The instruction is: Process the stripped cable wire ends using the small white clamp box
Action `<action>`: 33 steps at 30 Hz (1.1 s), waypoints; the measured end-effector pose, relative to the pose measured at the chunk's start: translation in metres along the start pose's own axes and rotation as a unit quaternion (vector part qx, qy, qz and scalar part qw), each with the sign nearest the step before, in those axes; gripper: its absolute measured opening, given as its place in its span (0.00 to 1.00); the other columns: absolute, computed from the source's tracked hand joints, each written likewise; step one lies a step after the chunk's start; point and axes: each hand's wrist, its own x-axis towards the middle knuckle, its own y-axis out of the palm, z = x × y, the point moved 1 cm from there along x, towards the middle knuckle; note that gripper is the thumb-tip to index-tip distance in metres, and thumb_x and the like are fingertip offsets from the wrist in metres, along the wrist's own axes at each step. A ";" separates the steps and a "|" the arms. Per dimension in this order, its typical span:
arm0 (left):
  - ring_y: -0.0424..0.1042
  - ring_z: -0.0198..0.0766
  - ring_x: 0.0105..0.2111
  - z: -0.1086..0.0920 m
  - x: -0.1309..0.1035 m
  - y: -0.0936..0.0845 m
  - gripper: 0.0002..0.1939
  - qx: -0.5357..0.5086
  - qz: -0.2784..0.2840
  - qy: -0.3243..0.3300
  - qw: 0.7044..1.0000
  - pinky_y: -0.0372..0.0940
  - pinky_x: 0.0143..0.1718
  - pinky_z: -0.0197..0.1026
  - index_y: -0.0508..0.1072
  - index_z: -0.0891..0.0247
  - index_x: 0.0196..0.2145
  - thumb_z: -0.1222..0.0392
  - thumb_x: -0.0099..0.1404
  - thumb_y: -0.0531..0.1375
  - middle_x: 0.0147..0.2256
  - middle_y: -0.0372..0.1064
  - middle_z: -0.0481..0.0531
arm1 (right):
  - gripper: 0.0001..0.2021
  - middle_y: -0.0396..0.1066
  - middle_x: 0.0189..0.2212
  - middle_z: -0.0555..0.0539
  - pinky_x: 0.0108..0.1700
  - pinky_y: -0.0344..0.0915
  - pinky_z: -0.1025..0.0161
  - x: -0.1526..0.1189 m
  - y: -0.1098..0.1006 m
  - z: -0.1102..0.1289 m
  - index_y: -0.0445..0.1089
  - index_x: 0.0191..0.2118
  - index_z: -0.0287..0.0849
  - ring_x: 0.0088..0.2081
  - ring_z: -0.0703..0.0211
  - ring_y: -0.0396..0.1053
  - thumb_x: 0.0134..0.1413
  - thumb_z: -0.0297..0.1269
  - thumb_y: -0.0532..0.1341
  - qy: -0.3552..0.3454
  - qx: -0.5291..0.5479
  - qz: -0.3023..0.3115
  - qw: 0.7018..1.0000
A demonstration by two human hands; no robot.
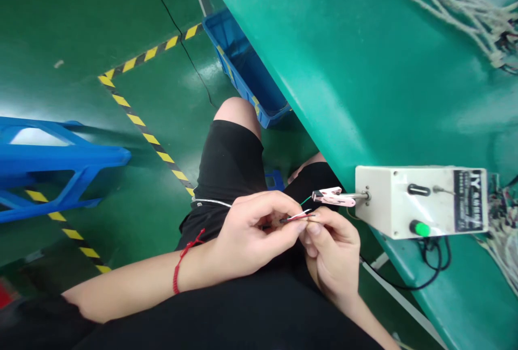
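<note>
A thin bundle of wires (297, 215) is pinched between the fingers of the left hand (253, 231) and the right hand (334, 247), above the lap and just short of the pink clip (332, 196) that juts from a white box (421, 200). The box is mounted at the edge of the green worktop (364, 59), where pale cords (453, 2) are heaped. A blue bin (243, 69), a blue crate (56, 161) and striped tape (137, 121) are seen on the green floor (60, 26).

The box label (468, 199) is too small to read. The cords (457, 2) run off the right edge, and the crate (60, 164) off the left.
</note>
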 end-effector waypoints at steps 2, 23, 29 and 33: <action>0.73 0.33 0.26 -0.001 0.001 -0.001 0.03 0.014 0.001 0.024 1.000 0.66 0.25 0.35 0.77 0.66 0.35 0.71 0.64 0.67 0.32 0.78 0.54 | 0.10 0.71 0.29 0.53 0.20 0.56 0.70 -0.001 -0.002 -0.001 0.80 0.43 0.50 0.21 0.71 0.62 0.60 0.27 0.68 -0.031 -0.021 0.009 0.999; 0.73 0.36 0.27 0.006 0.004 0.000 0.03 -0.047 -0.003 -0.077 0.996 0.60 0.24 0.36 0.77 0.67 0.36 0.65 0.67 0.67 0.33 0.79 0.59 | 0.12 0.66 0.24 0.53 0.27 0.58 0.64 0.007 0.000 0.006 0.77 0.35 0.43 0.21 0.68 0.59 0.70 0.39 0.60 -0.062 -0.013 -0.090 0.994; 0.67 0.31 0.27 0.009 0.009 0.004 0.01 -0.113 -0.001 -0.121 0.986 0.60 0.27 0.36 0.77 0.64 0.38 0.65 0.68 0.66 0.37 0.80 0.56 | 0.17 0.66 0.28 0.51 0.28 0.57 0.65 0.017 0.002 0.005 0.76 0.44 0.44 0.24 0.67 0.58 0.71 0.51 0.57 -0.008 0.034 -0.136 0.990; 0.69 0.32 0.29 0.010 0.011 0.005 0.02 -0.132 -0.009 -0.130 0.983 0.60 0.28 0.35 0.77 0.62 0.38 0.66 0.68 0.67 0.36 0.80 0.54 | 0.18 0.63 0.27 0.53 0.31 0.58 0.67 0.021 0.003 0.004 0.73 0.56 0.45 0.26 0.68 0.55 0.68 0.49 0.62 0.015 0.088 -0.130 0.988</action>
